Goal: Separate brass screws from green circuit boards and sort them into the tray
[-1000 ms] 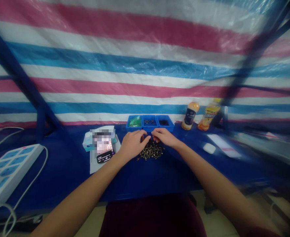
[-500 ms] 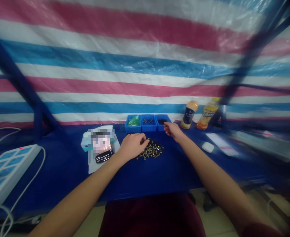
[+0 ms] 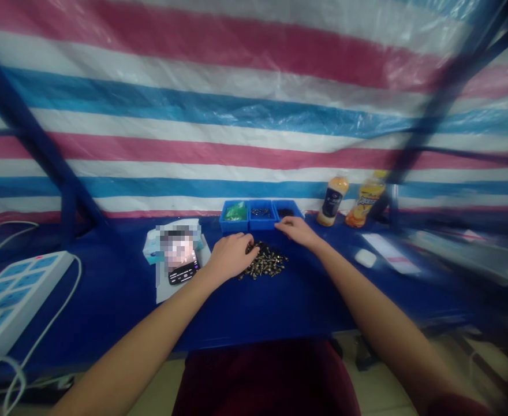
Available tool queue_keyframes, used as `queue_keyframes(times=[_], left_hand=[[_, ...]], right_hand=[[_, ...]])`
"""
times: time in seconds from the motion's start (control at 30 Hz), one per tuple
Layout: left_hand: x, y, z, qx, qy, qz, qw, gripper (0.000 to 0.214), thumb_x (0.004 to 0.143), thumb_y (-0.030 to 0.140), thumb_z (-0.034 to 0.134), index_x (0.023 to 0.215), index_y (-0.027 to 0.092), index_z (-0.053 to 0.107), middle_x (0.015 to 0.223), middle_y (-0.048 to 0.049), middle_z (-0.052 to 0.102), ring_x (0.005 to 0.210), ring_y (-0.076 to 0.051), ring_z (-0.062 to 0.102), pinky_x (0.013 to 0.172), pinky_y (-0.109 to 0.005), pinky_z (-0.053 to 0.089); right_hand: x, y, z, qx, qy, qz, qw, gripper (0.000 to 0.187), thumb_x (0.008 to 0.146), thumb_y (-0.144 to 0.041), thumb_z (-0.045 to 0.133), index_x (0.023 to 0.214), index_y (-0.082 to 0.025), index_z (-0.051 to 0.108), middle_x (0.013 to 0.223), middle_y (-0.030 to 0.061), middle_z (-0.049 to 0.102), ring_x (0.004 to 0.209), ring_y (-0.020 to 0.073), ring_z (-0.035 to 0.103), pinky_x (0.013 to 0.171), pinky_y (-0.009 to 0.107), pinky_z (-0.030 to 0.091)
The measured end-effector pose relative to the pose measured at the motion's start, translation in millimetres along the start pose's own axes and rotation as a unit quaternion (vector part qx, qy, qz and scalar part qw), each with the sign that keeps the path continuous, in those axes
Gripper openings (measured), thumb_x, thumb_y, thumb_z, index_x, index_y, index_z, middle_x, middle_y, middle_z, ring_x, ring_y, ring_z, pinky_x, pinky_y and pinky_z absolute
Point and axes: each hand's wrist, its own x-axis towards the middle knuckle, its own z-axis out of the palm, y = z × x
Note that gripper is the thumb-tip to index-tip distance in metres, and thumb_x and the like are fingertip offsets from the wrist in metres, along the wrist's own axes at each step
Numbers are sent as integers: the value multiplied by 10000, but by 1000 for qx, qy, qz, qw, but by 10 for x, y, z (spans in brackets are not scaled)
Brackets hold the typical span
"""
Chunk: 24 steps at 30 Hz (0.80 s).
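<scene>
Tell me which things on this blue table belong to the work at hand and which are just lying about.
In use: left hand, right hand, pile of small dark metal fasteners, three-compartment blue plastic tray.
Just lying about: black smartphone on white paper, white power strip, orange-capped bottle, yellow plastic drink bottle, white mouse.

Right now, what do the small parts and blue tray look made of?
The small parts look metal, brass-toned or plated, given their golden glints; too small to tell which. The blue tray looks like moulded plastic: even colour, slight gloss, thick walls.
</scene>
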Motion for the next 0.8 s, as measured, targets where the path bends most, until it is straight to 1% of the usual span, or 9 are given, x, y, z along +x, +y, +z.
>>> queue_keyframes(times=[0.07,0.13,0.2,0.27,0.37,0.5,0.63,0.8], left_hand=[[-7,-32,27,7,-10,7,1000,248,907,437,528,940,232,664,870,-57,669,749,-216,634,639,-314,452],[-11,-55,47,10,-27,11,1000,211,896,401,554,939,235,677,871,-56,663,755,-214,639,642,-305,455],[-12,-70,60,10,-41,12,999,185,896,368,559,935,240,688,878,-55,659,764,-218,645,647,-303,456],[-12,-79,67,9,-50,12,999,183,907,350,543,936,249,693,897,-56,658,788,-228,652,653,-308,458],[-12,-81,70,9,-60,15,998,197,925,339,514,933,263,695,911,-55,659,824,-238,657,668,-312,460],[-14,-75,68,12,-66,20,998,205,933,325,492,931,270,689,910,-51,655,823,-241,659,655,-312,451],[-14,-65,67,7,-70,19,997,216,941,305,468,934,263,679,919,-51,655,834,-240,657,649,-308,444],[-15,-54,61,5,-70,22,997,227,951,279,438,931,259,664,922,-50,657,821,-229,651,649,-301,439]], right_hand=[[-50,-49,66,-39,-61,-51,996,209,757,-394,729,786,-187,719,714,4,671,657,137,579,646,251,428],[-91,-78,128,-75,-110,-91,987,183,747,-351,745,854,-203,754,779,11,702,712,151,605,701,266,434],[-117,-85,173,-108,-142,-122,977,179,751,-314,745,898,-215,766,790,11,705,722,157,608,722,275,428],[-132,-77,201,-136,-157,-144,967,168,766,-282,730,918,-223,770,798,14,703,738,161,608,739,280,421],[-142,-65,225,-167,-165,-169,957,149,806,-250,682,926,-230,769,834,22,708,772,168,611,757,282,415],[-156,-66,261,-191,-160,-186,950,180,828,-197,631,952,-223,758,876,30,716,789,168,619,768,281,420],[-160,-64,281,-199,-155,-187,949,219,831,-163,604,983,-221,750,889,31,721,785,166,633,768,278,436],[-149,-66,270,-197,-149,-183,952,216,836,-162,601,980,-223,750,897,38,715,816,181,637,795,299,445]])
